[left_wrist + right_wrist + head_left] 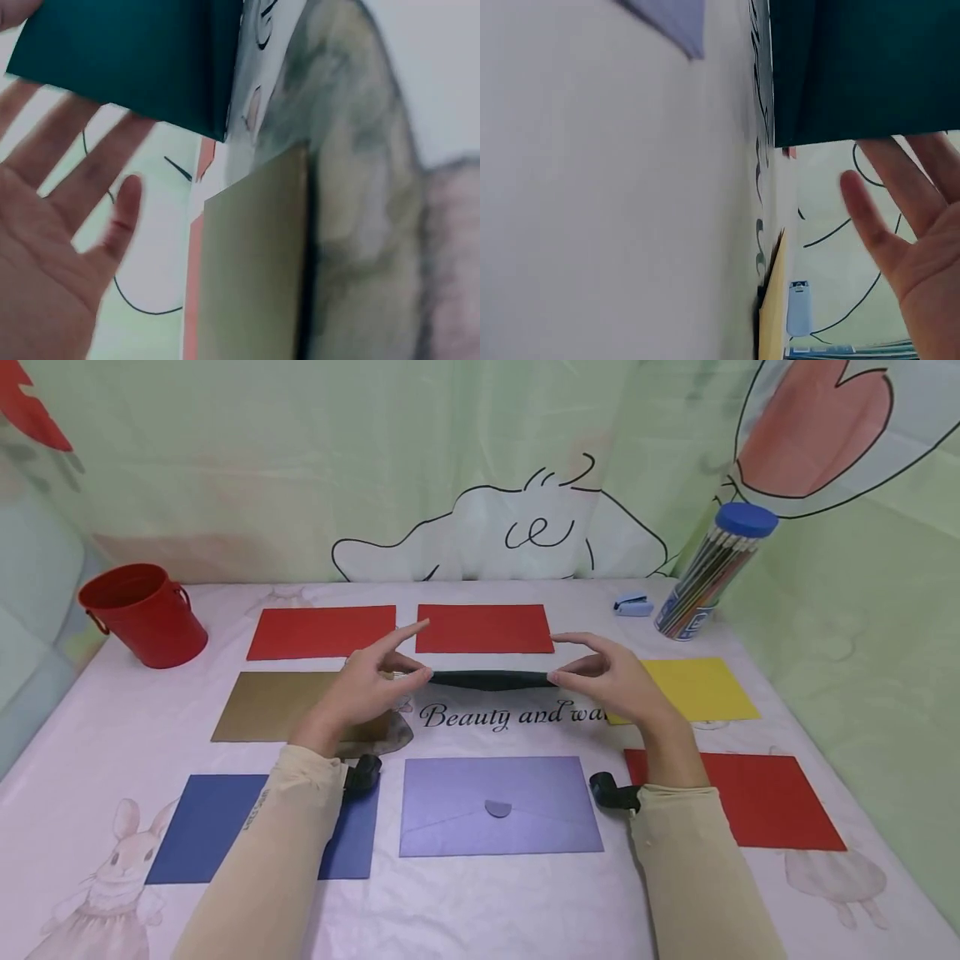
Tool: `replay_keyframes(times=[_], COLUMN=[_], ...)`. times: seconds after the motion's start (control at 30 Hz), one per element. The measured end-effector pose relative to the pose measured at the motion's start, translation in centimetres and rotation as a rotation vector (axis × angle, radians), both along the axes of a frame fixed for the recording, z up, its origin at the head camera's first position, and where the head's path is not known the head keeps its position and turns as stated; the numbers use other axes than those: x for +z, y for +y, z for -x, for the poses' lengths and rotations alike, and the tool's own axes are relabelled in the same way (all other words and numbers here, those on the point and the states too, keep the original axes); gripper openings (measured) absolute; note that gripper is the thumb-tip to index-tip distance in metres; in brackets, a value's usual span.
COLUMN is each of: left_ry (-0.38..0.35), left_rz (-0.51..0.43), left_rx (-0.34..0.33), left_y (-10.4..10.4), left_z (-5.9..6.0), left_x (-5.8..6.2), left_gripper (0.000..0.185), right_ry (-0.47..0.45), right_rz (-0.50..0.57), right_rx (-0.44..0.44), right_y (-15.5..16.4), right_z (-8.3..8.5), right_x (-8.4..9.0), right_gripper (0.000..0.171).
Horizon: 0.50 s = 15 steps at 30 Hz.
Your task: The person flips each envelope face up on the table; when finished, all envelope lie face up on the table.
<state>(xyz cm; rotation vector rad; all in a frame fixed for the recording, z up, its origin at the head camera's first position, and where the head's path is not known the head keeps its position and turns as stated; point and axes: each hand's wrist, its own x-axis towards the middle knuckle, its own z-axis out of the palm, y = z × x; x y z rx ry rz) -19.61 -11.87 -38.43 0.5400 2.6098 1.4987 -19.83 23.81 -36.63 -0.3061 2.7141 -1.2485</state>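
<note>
A dark green envelope (491,680) hangs level above the table's middle, seen edge-on from the head view. My left hand (411,672) pinches its left end between thumb and fingers, index finger raised. My right hand (570,672) pinches the right end the same way. In the left wrist view the envelope (135,60) fills the top, with my left hand's fingers (82,180) spread behind it. The right wrist view shows the envelope (862,67) above my right hand's fingers (900,202).
Flat envelopes lie around: two red (322,632) (483,628) at the back, gold (277,706) left, yellow (701,689) right, blue (225,827), purple (498,806) and red (757,797) in front. A red bucket (142,614), a pencil tube (712,572) and a small blue object (633,604) stand behind.
</note>
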Motion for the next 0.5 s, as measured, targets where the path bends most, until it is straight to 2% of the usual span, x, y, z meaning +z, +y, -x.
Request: replay_keyframes(times=[0.13,0.33,0.4,0.5], left_ry=[0.083,0.24,0.261,0.254], left_rz=[-0.016,0.027,0.031,0.034], left_rx=[0.066,0.11,0.115,0.116], left_y=[0.3,0.7,0.8,1.0], left_z=[0.1,0.2,0.3,0.3], left_x=[-0.2,-0.2,-0.2,-0.2], left_gripper=[0.073,0.079,0.083,0.088], right_ry=[0.098,0.29,0.307,0.283], right_rz=[-0.013,-0.05,-0.056,-0.044], right_rx=[-0.079,-0.111,-0.117,-0.104], right_y=[-0.5,-1.1,-1.2,-1.3], right_z=[0.2,0.5,0.5,0.5], right_x=[-0.1,-0.3,-0.3,-0.2], right_gripper=[0.073,0.065,0.064,0.064])
